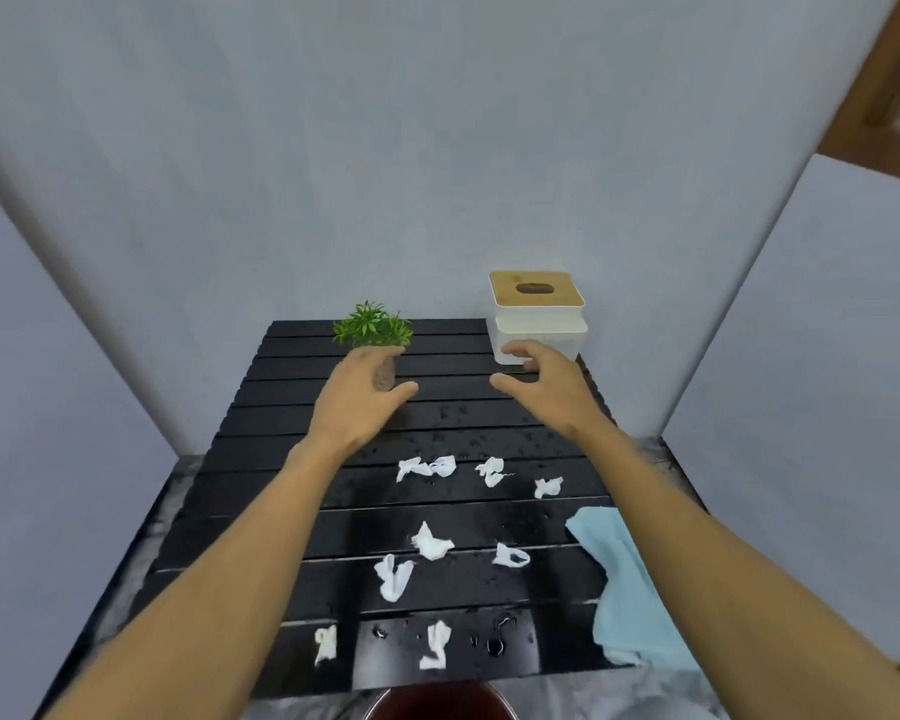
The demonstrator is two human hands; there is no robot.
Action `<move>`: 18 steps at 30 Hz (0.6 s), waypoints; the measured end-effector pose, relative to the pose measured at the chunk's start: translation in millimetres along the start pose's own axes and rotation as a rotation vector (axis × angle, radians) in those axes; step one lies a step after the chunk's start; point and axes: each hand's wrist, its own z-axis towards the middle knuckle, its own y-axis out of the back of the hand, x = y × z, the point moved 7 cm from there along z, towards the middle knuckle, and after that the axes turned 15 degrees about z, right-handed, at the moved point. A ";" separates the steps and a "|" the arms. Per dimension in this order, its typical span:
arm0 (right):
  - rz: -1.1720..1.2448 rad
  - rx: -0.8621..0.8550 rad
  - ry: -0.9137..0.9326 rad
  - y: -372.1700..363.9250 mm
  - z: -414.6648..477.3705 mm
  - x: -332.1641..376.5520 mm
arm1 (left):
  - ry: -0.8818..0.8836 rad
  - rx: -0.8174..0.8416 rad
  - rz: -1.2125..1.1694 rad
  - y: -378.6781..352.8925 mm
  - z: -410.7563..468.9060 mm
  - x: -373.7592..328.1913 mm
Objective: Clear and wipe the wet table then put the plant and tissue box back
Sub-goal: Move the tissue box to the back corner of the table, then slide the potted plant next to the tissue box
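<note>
Left hand [357,402] at plant [372,330], right hand [546,387] at tissue box [537,314].

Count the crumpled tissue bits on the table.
9. Far row: a joined pair, one, one. Middle. Near edge. The pair counts as two. The forearms or the blue cloth may hide more.
</note>
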 end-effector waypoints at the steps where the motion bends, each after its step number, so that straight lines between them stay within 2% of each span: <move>1: 0.009 0.013 -0.006 -9.6 -2.8 -0.3 | 0.017 -0.001 0.009 1.6 -5.1 9.8; 12: 0.061 0.107 -0.075 -114.3 16.5 -25.3 | 0.145 0.032 0.040 -24.2 -6.3 102.5; 18: 0.133 0.061 -0.072 -157.5 47.2 -43.8 | 0.141 0.046 0.114 -45.3 15.1 127.3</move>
